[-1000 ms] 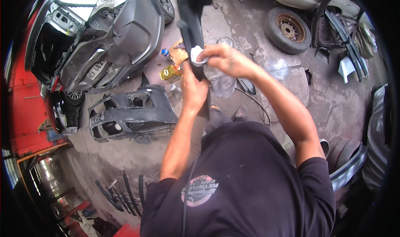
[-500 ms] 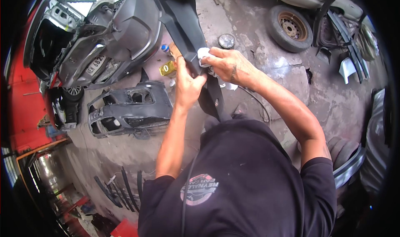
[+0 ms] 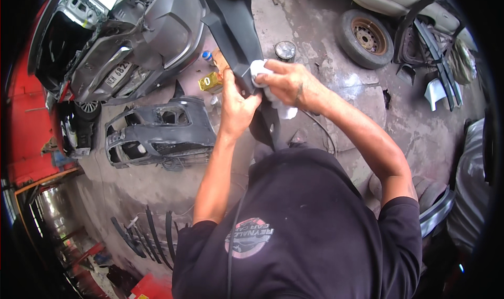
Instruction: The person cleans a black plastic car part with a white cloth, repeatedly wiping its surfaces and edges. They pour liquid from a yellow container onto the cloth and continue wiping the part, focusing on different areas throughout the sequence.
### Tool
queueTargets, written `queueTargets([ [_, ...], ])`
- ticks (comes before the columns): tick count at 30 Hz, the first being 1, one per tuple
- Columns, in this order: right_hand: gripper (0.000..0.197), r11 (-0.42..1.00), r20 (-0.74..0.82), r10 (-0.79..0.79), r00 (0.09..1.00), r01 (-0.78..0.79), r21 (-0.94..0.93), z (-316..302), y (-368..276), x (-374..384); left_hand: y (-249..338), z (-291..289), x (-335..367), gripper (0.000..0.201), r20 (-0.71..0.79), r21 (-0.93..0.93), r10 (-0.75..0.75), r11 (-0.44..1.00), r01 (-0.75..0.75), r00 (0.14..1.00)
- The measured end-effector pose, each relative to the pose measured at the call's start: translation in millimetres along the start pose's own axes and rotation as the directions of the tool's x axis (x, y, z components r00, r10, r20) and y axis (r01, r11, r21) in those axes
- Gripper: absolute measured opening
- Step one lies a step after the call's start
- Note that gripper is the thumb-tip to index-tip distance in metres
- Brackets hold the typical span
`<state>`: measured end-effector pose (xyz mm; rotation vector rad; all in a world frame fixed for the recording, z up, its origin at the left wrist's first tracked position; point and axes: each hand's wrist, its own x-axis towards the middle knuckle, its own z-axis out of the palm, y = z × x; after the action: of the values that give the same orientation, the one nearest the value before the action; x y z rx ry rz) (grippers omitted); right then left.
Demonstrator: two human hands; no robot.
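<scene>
A long black plastic car trim panel (image 3: 235,33) stretches from the top of the view down toward my body. My left hand (image 3: 237,109) grips its near part, thumb on top, with the other fingers partly hidden. In my right hand (image 3: 290,82) is a white cloth (image 3: 259,70), pinched between the fingers and pressed on the panel's right edge. A loose white part of the cloth hangs below the hand. Left of the panel are a yellow can (image 3: 211,82), a blue-capped container (image 3: 207,55) and something orange-brown (image 3: 222,66).
A damaged grey car (image 3: 173,28) stands at the far left, with a dark bumper (image 3: 178,128) on the floor below it. A round tin (image 3: 285,51) and a wheel (image 3: 365,38) lie to the right. Black strips (image 3: 152,233) lie at lower left; a hose (image 3: 323,128) runs near my feet.
My view has shifted slightly. More of the white cloth now hangs below my right hand. My left hand keeps its grip on the panel.
</scene>
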<state>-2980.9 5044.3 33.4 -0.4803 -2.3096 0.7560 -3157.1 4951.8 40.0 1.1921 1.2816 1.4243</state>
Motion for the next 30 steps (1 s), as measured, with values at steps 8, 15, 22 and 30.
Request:
queueTargets([
  [8, 0.037, 0.963, -0.221, 0.256, 0.941, -0.267, -0.020, 38, -17, -1, -12, -3, 4, 0.064, -0.154, -0.241, -0.009, 0.970, -0.028, 0.988],
  [15, 0.040, 0.989, -0.094, -0.065, 0.993, 0.051, -0.138, 73, -31, -70, -24, -27, 11, 0.065, -0.166, -0.271, -0.162, 0.956, 0.113, 0.973],
  [22, 0.023, 0.967, -0.189, 0.248, 0.950, -0.254, -0.010, 67, -30, -15, -22, -12, 6, 0.056, -0.115, -0.292, -0.125, 0.952, 0.087, 0.985],
  [30, 0.032, 0.992, -0.117, 0.030, 0.993, -0.044, -0.122, 71, -18, -31, -48, -9, 10, 0.040, -0.293, -0.422, -0.278, 0.896, 0.138, 0.915],
])
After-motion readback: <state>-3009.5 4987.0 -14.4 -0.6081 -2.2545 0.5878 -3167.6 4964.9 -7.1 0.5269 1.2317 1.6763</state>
